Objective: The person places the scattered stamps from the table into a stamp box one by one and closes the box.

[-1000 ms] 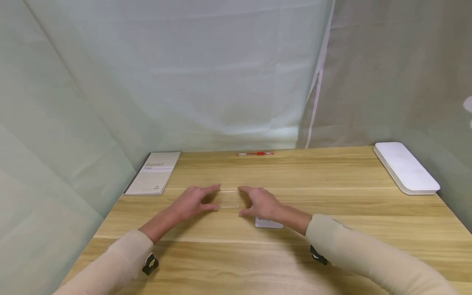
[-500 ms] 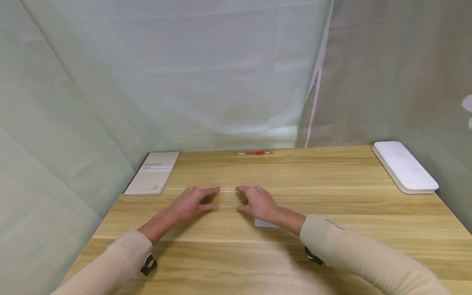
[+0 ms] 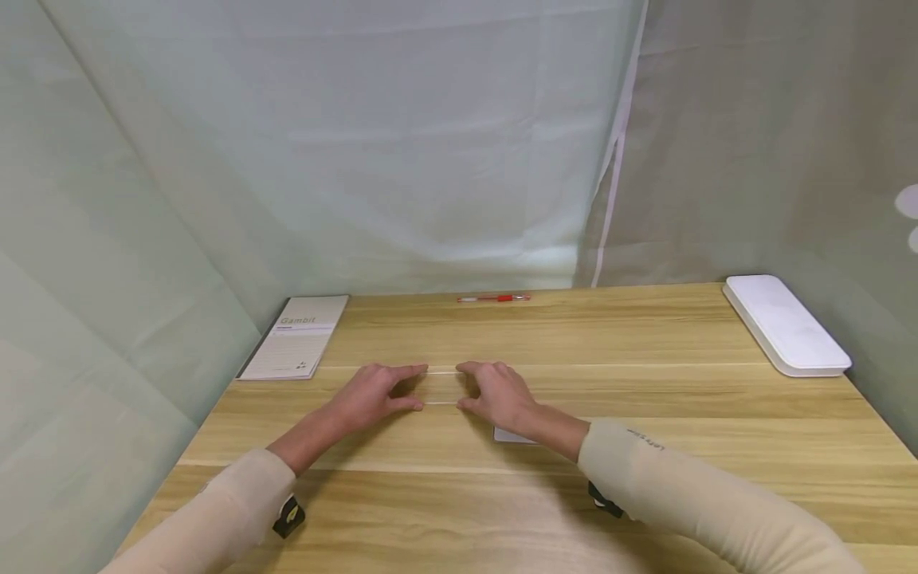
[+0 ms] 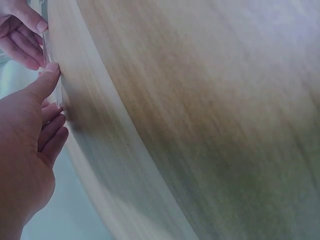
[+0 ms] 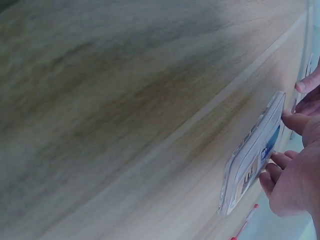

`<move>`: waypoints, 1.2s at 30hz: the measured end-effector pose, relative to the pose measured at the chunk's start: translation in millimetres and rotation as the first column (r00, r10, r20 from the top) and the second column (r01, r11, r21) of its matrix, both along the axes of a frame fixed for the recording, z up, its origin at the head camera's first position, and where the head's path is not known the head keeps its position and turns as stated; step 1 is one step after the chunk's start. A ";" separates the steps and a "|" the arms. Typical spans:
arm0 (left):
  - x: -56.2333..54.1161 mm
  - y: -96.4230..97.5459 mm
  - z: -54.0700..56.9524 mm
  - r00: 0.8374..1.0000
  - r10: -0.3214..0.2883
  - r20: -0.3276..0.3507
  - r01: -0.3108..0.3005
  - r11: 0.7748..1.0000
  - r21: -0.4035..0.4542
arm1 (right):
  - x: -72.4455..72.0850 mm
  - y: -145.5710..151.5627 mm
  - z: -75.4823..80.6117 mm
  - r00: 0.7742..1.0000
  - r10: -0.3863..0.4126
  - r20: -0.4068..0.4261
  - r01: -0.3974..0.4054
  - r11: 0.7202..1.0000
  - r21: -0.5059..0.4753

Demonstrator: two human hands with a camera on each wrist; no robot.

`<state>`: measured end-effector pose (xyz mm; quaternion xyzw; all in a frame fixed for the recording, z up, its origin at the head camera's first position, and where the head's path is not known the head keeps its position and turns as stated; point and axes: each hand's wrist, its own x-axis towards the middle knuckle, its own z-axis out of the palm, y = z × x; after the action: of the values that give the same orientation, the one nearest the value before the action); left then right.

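Left hand [image 3: 373, 395] and right hand [image 3: 498, 392] both down on the table [image 3: 645, 383], facing each other, each pinching one end of a clear flat sleeve [image 3: 443, 387] between forefinger and thumb. Sleeve lies flat on the wood mid-table, between the two hands; its edges barely show from the head view. In the left wrist view the left thumb tip sits on the sleeve's edge. A card [image 5: 252, 160] in a clear holder lies just beside the right hand, partly hidden under that wrist from the head view.

Step looks like getting a grip on the sleeve before lifting it. Next move likely needs both pinches to hold evenly, since the thing is thin and slick.

Booklet [image 3: 296, 347] far left, pen [image 3: 495, 298] at back edge, white tray [image 3: 785, 325] far right.
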<state>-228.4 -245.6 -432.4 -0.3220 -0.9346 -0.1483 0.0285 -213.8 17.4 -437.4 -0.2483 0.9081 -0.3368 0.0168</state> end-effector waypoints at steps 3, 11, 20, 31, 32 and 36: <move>0.2 0.6 0.5 1.000 0.003 0.000 -0.003 1.000 0.000 | -0.1 0.3 0.3 1.000 0.002 0.004 -0.002 1.000 -0.006; -0.4 1.6 0.7 1.000 0.007 -0.017 -0.007 1.000 -0.008 | -1.8 0.4 -2.1 1.000 -0.006 -0.014 0.006 1.000 -0.017; -1.0 1.5 1.6 0.999 -0.002 -0.034 0.002 1.000 -0.021 | -2.9 0.8 0.1 1.000 -0.003 -0.011 0.003 1.000 -0.005; -4.0 7.4 5.7 0.999 -0.024 -0.030 0.024 1.000 -0.004 | -2.9 10.6 4.2 1.000 0.003 -0.024 -0.003 1.000 -0.003; -4.4 8.3 6.7 0.999 -0.024 -0.026 0.024 1.000 0.002 | -3.3 11.8 4.8 1.000 0.004 -0.023 -0.004 1.000 -0.006; -5.2 11.3 11.3 0.999 -0.028 -0.027 0.028 0.999 0.021 | -4.8 16.4 8.4 1.000 0.008 -0.016 -0.008 1.000 -0.007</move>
<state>-233.6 -234.2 -421.1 -0.3366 -0.9279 -0.1545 0.0422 -218.5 33.9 -428.9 -0.2545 0.9060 -0.3381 0.0101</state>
